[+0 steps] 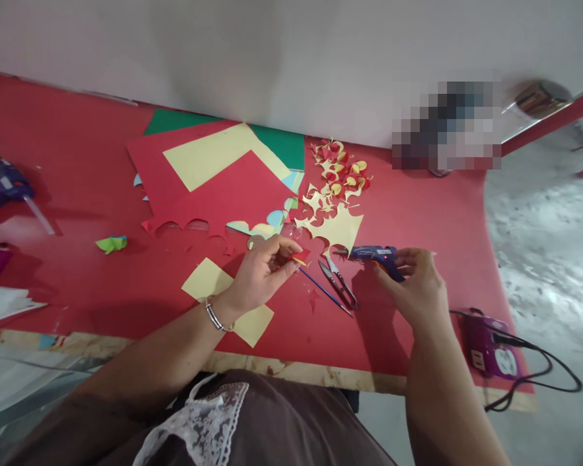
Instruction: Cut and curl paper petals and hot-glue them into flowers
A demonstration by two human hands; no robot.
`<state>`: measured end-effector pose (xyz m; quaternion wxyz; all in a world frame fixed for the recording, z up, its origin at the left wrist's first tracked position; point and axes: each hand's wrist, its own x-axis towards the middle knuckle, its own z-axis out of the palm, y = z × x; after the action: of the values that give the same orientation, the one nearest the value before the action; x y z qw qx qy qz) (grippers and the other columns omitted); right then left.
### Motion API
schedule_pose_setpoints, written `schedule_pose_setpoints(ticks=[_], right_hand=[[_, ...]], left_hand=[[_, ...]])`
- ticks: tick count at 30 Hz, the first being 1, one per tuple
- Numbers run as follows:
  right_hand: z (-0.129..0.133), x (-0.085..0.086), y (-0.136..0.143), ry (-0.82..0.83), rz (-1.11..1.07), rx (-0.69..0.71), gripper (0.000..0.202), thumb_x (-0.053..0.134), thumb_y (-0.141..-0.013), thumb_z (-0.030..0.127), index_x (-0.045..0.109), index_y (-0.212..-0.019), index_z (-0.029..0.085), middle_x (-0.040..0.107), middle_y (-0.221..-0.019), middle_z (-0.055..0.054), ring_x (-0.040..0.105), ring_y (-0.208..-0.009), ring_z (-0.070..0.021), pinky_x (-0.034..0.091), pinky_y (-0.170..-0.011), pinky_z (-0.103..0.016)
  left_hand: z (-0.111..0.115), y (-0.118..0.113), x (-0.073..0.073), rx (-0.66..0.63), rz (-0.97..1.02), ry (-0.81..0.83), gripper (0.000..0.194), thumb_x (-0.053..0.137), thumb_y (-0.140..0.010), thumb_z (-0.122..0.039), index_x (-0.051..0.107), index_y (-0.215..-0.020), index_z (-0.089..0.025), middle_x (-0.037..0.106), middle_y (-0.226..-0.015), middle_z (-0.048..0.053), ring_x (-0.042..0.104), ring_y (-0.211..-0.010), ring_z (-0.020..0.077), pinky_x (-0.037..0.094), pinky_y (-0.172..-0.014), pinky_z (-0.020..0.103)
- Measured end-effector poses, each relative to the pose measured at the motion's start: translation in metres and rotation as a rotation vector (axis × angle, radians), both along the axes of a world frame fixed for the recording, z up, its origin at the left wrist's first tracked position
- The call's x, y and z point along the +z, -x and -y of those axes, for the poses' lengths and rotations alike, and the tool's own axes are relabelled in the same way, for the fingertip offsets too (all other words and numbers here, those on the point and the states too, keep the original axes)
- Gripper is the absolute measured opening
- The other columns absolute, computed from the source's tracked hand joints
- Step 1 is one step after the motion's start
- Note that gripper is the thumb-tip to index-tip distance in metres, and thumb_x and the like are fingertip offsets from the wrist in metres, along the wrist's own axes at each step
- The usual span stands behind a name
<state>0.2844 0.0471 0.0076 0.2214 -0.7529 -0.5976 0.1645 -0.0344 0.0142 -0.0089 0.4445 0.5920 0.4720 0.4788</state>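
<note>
My left hand [267, 268] pinches a small red and yellow paper piece [300, 257] between thumb and fingers. Over on the right, my right hand [415, 281] has its fingers around the blue glue gun [376, 254], whose nozzle points left toward the cut cream paper [337, 226]. Between the hands lie small metal snips [339, 283] and a thin blue stick [323, 288]. Cream paper [255, 323] lies partly under my left wrist. Behind my left hand, a large red sheet [214, 188] with scalloped cut edges rests below another cream sheet [194, 158].
Paper scraps [337, 171] are heaped at the back. A purple box [493, 346] with a black cable sits at the right front. At the far left are another glue gun [10, 181] and a green paper piece [111, 244]. A wall borders the red table [87, 136].
</note>
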Motion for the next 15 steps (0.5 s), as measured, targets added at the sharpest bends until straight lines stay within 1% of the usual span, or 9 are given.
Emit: schedule_pose_setpoints(ticks=[3, 6, 7, 9, 12, 13, 15], right_hand=[[0.008, 0.006, -0.010, -0.020, 0.002, 0.038, 0.051, 0.080, -0.071, 0.059, 0.063, -0.106, 0.026, 0.074, -0.096, -0.005, 0.072, -0.084, -0.0269, 0.054, -0.073, -0.041], [0.019, 0.015, -0.011, -0.032, -0.006, 0.106, 0.048, 0.082, -0.073, 0.057, 0.065, -0.105, 0.026, 0.075, -0.091, -0.003, 0.073, -0.081, -0.0266, 0.056, -0.069, -0.039], [0.023, 0.018, -0.008, -0.048, -0.003, 0.108, 0.046, 0.081, -0.074, 0.058, 0.065, -0.105, 0.027, 0.075, -0.091, -0.004, 0.074, -0.081, -0.0272, 0.056, -0.068, -0.039], [0.032, 0.025, -0.001, -0.099, -0.003, 0.099, 0.045, 0.080, -0.078, 0.059, 0.066, -0.107, 0.028, 0.077, -0.098, -0.005, 0.074, -0.084, -0.0282, 0.057, -0.069, -0.041], [0.043, 0.034, 0.013, -0.151, -0.026, 0.065, 0.045, 0.080, -0.080, 0.060, 0.066, -0.110, 0.029, 0.077, -0.103, -0.006, 0.074, -0.086, -0.0292, 0.060, -0.080, -0.046], [0.046, 0.036, 0.016, -0.168, -0.031, 0.057, 0.045, 0.080, -0.081, 0.060, 0.066, -0.110, 0.029, 0.077, -0.104, -0.006, 0.074, -0.085, -0.0291, 0.060, -0.081, -0.047], [0.050, 0.037, 0.023, -0.214, -0.015, 0.065, 0.044, 0.081, -0.083, 0.059, 0.067, -0.112, 0.029, 0.077, -0.106, -0.008, 0.073, -0.080, -0.0279, 0.060, -0.078, -0.047]], left_hand=[[0.001, -0.001, 0.000, -0.004, 0.006, 0.005, 0.014, 0.073, -0.097, -0.025, 0.068, -0.110, -0.022, 0.067, -0.091, 0.002, 0.068, -0.083, 0.0130, 0.058, -0.071, 0.024], [0.001, -0.002, 0.001, -0.006, -0.001, -0.002, 0.014, 0.073, -0.097, -0.024, 0.069, -0.110, -0.022, 0.068, -0.090, 0.002, 0.068, -0.082, 0.0130, 0.058, -0.070, 0.023], [0.002, -0.002, 0.002, -0.007, -0.007, -0.009, 0.014, 0.073, -0.097, -0.024, 0.069, -0.110, -0.022, 0.069, -0.090, 0.002, 0.068, -0.083, 0.0130, 0.058, -0.071, 0.023], [0.002, -0.003, 0.003, -0.021, -0.011, -0.021, 0.014, 0.073, -0.097, -0.023, 0.069, -0.110, -0.022, 0.071, -0.091, 0.002, 0.069, -0.085, 0.0132, 0.058, -0.074, 0.024], [0.003, -0.006, 0.006, -0.055, -0.016, -0.029, 0.014, 0.071, -0.097, -0.020, 0.068, -0.110, -0.022, 0.074, -0.095, 0.003, 0.071, -0.090, 0.0136, 0.059, -0.081, 0.026], [0.004, -0.006, 0.007, -0.064, -0.022, -0.031, 0.014, 0.070, -0.097, -0.018, 0.068, -0.110, -0.022, 0.074, -0.096, 0.003, 0.071, -0.091, 0.0138, 0.059, -0.082, 0.027], [0.005, -0.008, 0.009, -0.074, -0.041, -0.031, 0.014, 0.069, -0.097, -0.018, 0.068, -0.109, -0.022, 0.074, -0.097, 0.003, 0.071, -0.092, 0.0146, 0.060, -0.083, 0.028]])
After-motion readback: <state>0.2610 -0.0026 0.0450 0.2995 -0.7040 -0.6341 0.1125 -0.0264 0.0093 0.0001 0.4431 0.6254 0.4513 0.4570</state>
